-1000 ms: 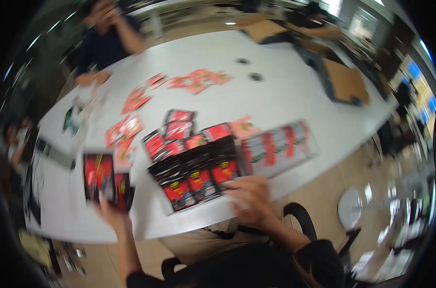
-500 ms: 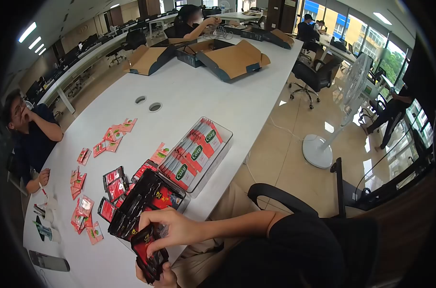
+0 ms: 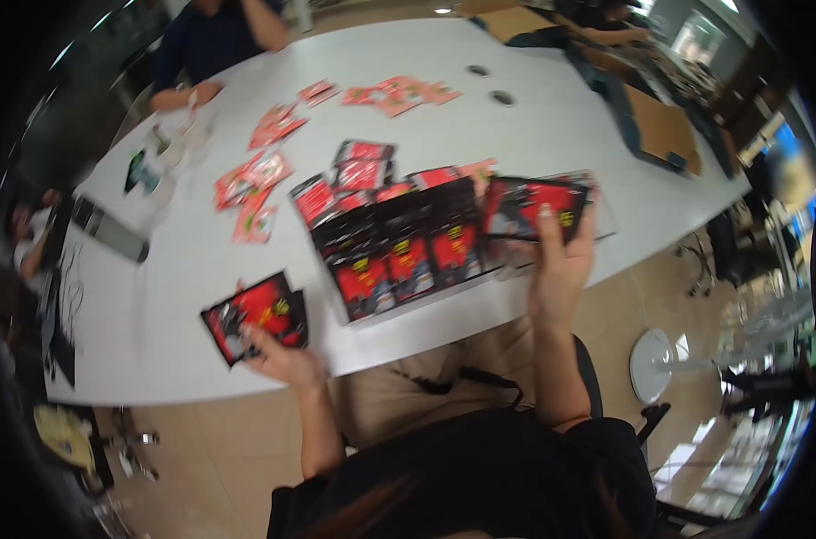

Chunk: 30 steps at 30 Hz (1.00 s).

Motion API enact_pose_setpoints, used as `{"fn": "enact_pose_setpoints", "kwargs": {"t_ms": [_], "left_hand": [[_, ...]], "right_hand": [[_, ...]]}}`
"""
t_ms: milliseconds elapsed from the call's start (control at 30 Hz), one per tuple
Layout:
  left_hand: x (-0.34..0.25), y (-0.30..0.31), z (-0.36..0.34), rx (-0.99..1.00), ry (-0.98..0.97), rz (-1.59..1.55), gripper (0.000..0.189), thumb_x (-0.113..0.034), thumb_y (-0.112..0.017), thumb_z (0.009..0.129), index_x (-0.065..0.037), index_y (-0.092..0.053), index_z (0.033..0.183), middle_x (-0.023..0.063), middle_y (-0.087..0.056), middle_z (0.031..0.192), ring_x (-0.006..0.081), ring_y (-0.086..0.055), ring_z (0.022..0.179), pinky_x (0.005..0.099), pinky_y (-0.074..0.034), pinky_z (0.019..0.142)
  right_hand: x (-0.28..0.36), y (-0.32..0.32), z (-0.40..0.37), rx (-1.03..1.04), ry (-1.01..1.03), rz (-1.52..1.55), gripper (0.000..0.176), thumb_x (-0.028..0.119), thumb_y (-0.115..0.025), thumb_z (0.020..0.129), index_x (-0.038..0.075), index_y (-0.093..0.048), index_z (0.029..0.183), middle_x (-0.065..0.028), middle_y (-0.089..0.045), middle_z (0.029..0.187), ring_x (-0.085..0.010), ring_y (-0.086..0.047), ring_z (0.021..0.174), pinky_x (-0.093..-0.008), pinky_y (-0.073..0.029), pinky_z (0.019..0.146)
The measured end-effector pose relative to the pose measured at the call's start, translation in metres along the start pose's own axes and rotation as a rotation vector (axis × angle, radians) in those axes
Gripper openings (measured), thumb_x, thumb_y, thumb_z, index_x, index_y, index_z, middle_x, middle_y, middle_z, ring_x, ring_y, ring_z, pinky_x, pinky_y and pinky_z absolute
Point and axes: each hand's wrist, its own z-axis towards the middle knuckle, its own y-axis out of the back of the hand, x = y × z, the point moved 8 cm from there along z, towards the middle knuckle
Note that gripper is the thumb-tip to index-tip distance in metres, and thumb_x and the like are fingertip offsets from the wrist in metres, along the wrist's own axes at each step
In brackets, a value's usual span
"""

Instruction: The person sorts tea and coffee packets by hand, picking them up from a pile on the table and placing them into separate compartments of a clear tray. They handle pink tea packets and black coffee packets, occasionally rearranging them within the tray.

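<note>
A white tabletop (image 3: pixel 183 269) carries a clear tray (image 3: pixel 350 316) filled with black-and-red sachets (image 3: pixel 408 256), while the left hand (image 3: pixel 282 359) grips a loose packet (image 3: pixel 255 316) at the near edge and the right hand (image 3: pixel 561 269) holds a second packet (image 3: pixel 534 207) up beside the tray.

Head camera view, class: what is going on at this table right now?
A seated person has both hands full. The left hand grips a few black-and-red packets near the front edge of the table; the right hand holds up another bunch. Between them a row of black packets lies on the table, with red sachets scattered beyond. A second person sits at the far side.
</note>
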Motion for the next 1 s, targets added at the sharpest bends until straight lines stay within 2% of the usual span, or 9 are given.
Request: {"fn": "enact_pose_setpoints", "kwargs": {"t_ms": [67, 267, 367, 567, 667, 700, 800, 900, 1000], "left_hand": [[-0.02, -0.03, -0.002, 0.098, 0.074, -0.117, 0.039, -0.022, -0.053, 0.097, 0.002, -0.04, 0.125, 0.018, -0.054, 0.129, 0.0201, -0.057, 0.106, 0.0331, -0.048, 0.092], [-0.027, -0.04, -0.012, 0.295, 0.02, -0.099, 0.033, -0.016, -0.047, 0.099, 0.006, -0.04, 0.122, 0.0217, -0.053, 0.129, 0.0194, -0.058, 0.103, 0.032, -0.052, 0.087], [-0.024, -0.037, -0.017, 0.267, 0.063, -0.127, 0.03, -0.016, -0.048, 0.099, 0.006, -0.044, 0.119, 0.0217, -0.055, 0.127, 0.0178, -0.058, 0.102, 0.0308, -0.052, 0.085], [-0.018, -0.035, -0.015, 0.272, 0.11, -0.095, 0.029, -0.015, -0.049, 0.098, 0.006, -0.046, 0.118, 0.0202, -0.059, 0.122, 0.0159, -0.059, 0.096, 0.03, -0.051, 0.082], [-0.019, -0.037, -0.016, 0.296, 0.124, -0.111, 0.028, -0.015, -0.049, 0.098, 0.006, -0.047, 0.117, 0.0197, -0.059, 0.121, 0.0157, -0.059, 0.095, 0.0299, -0.051, 0.082], [-0.019, -0.039, -0.016, 0.3, 0.13, -0.119, 0.028, -0.014, -0.048, 0.098, 0.006, -0.047, 0.116, 0.0196, -0.059, 0.121, 0.0157, -0.059, 0.095, 0.0298, -0.051, 0.082], [-0.014, -0.039, -0.016, 0.338, 0.158, -0.118, 0.029, -0.014, -0.048, 0.098, 0.007, -0.046, 0.118, 0.02, -0.058, 0.122, 0.0169, -0.059, 0.099, 0.0308, -0.05, 0.086], [-0.013, -0.043, -0.017, 0.346, 0.167, -0.096, 0.029, -0.015, -0.048, 0.099, 0.007, -0.045, 0.118, 0.0203, -0.057, 0.124, 0.017, -0.058, 0.101, 0.031, -0.049, 0.088], [-0.01, -0.046, -0.017, 0.379, 0.185, -0.052, 0.029, -0.015, -0.047, 0.099, 0.007, -0.045, 0.119, 0.0203, -0.056, 0.126, 0.0166, -0.057, 0.102, 0.0305, -0.048, 0.09]], "right_hand": [[0.0, 0.001, -0.001, 0.05, 0.029, -0.024, 0.045, -0.002, -0.059, 0.088, -0.003, -0.041, 0.129, -0.0077, -0.061, 0.104, -0.014, -0.064, 0.088, -0.028, -0.06, 0.063], [-0.008, -0.016, -0.012, 0.282, 0.126, -0.29, 0.032, -0.002, -0.065, 0.085, -0.006, -0.055, 0.115, -0.0064, -0.064, 0.097, -0.0094, -0.06, 0.085, -0.0219, -0.051, 0.071], [-0.01, -0.043, -0.024, 0.466, 0.215, -0.43, 0.028, 0.0, -0.07, 0.081, -0.004, -0.061, 0.107, -0.004, -0.065, 0.093, -0.0074, -0.059, 0.083, -0.0216, -0.047, 0.072], [-0.039, -0.116, -0.065, 1.06, 0.255, -0.666, 0.035, 0.006, -0.074, 0.074, 0.005, -0.063, 0.107, -0.0083, -0.064, 0.101, -0.0241, -0.06, 0.091, -0.0318, -0.048, 0.081], [-0.034, -0.133, -0.073, 0.946, 0.522, -0.794, 0.036, 0.006, -0.073, 0.072, 0.008, -0.064, 0.107, -0.0065, -0.061, 0.106, -0.0269, -0.056, 0.097, -0.0356, -0.046, 0.082], [-0.029, -0.133, -0.072, 0.901, 0.539, -0.791, 0.037, 0.006, -0.073, 0.071, 0.008, -0.064, 0.107, -0.0067, -0.057, 0.11, -0.0253, -0.055, 0.098, -0.0349, -0.046, 0.082], [-0.019, -0.121, -0.069, 0.766, 0.624, -0.787, 0.027, 0.011, -0.073, 0.074, 0.008, -0.065, 0.099, -0.0054, -0.06, 0.097, -0.024, -0.057, 0.09, -0.0347, -0.046, 0.076], [-0.031, -0.118, -0.081, 0.97, 0.431, -0.855, 0.017, 0.022, -0.072, 0.078, 0.008, -0.065, 0.085, -0.0037, -0.06, 0.082, -0.0218, -0.057, 0.079, -0.034, -0.045, 0.07], [-0.043, -0.119, -0.091, 1.063, 0.452, -0.914, 0.016, 0.023, -0.071, 0.08, 0.008, -0.066, 0.078, -0.0044, -0.059, 0.071, -0.0216, -0.057, 0.068, -0.0346, -0.044, 0.061]]}}
